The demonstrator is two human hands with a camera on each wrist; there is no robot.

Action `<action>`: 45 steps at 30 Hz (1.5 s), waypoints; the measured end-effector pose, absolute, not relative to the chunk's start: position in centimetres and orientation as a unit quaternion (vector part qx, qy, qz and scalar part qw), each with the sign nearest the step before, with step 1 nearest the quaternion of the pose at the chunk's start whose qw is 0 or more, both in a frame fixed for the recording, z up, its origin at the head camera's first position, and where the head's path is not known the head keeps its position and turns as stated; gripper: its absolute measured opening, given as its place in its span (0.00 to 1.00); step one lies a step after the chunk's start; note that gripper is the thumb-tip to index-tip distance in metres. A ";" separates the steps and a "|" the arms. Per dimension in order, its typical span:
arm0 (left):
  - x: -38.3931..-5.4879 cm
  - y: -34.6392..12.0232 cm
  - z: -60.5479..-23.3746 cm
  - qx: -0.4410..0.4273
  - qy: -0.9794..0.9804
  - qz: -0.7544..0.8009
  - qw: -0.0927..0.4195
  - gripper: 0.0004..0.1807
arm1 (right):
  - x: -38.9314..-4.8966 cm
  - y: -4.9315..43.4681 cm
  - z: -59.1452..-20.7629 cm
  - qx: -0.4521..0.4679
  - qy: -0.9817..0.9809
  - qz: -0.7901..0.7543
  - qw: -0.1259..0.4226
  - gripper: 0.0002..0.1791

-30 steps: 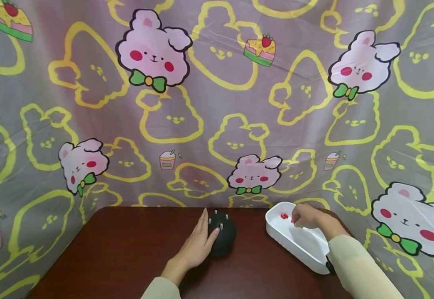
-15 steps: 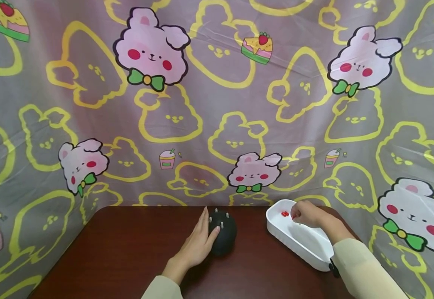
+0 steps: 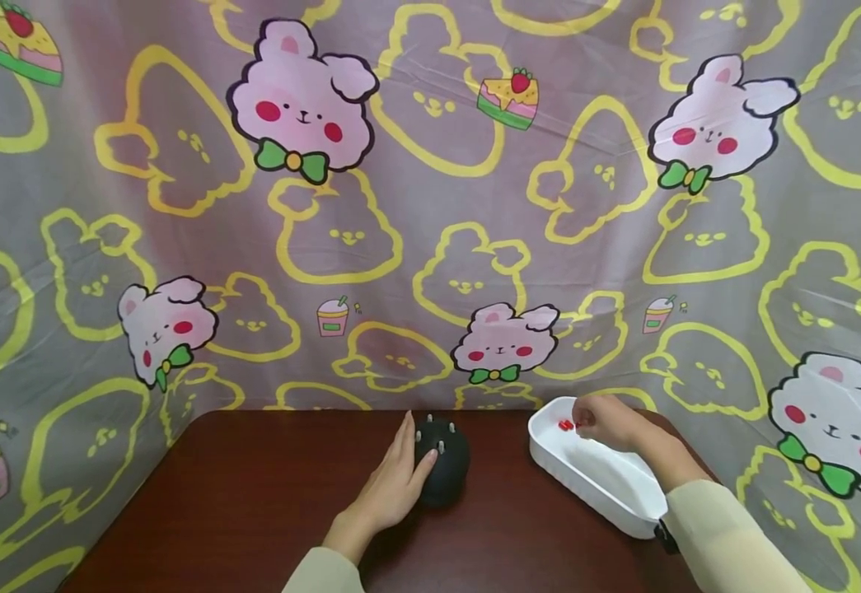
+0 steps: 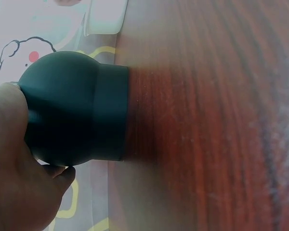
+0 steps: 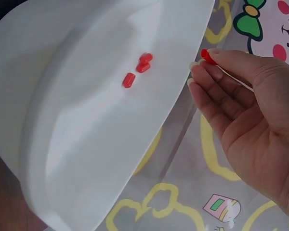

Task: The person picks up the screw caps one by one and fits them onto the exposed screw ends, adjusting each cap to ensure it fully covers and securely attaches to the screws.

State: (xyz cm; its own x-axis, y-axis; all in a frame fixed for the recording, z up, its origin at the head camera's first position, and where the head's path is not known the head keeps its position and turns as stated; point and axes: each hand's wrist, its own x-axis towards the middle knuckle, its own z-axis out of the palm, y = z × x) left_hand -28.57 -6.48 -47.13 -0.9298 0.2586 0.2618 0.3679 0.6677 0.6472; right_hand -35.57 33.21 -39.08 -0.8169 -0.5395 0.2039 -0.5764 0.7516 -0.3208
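Note:
My left hand [image 3: 393, 473] holds the side of a black dome-shaped base [image 3: 446, 473], thumb in front and fingers along its left side. Several short pale pegs [image 3: 441, 447] stick up from the dome's top. In the left wrist view the dome [image 4: 62, 110] rests on a short cylindrical foot on the table. My right hand [image 5: 260, 91], above the white tray [image 5: 91, 159], pinches a small red cap [image 5: 208, 57] between thumb and forefinger; its other fingers are loosely bent. Further small red caps [image 5: 129, 80] lie on the tray floor, two of them touching.
The long white tray [image 3: 586, 486] stands at the right of the dark red-brown table [image 3: 252, 494], a black part [image 3: 665, 537] at its near end. A patterned cloth [image 3: 400, 206] hangs behind the table and at both sides.
My right hand has lifted slightly from the tray floor with the red cap and shifted a little left. The left hand and the dome stay in place.

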 end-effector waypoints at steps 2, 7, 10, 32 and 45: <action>-28.5 -6.4 -47.2 -0.171 -0.911 -0.368 0.072 0.47 | -35.4 33.1 -39.1 0.308 -0.930 0.194 0.055 0.08; -28.2 -6.2 -47.3 -0.173 -0.910 -0.369 0.072 0.46 | -35.0 32.8 -39.1 0.323 -0.922 0.207 0.063 0.06; -28.2 -6.1 -47.3 -0.173 -0.910 -0.369 0.071 0.46 | -34.7 32.6 -39.0 0.321 -0.922 0.205 0.069 0.05; -28.6 -6.2 -47.0 -0.176 -0.910 -0.367 0.079 0.46 | -33.8 28.7 -37.7 0.351 -0.901 0.206 0.148 0.08; -28.5 -6.4 -47.1 -0.173 -0.909 -0.370 0.086 0.46 | -34.2 26.8 -37.8 0.383 -0.880 0.209 0.186 0.10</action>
State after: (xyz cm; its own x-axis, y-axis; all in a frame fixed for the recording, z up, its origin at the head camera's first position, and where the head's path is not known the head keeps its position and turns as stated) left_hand -28.52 -6.37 -47.07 -0.9256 0.2499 0.2843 0.3774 0.6659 0.6435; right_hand -34.19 26.84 -37.80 -0.6371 -0.5969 0.4877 -0.7524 0.6188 -0.2256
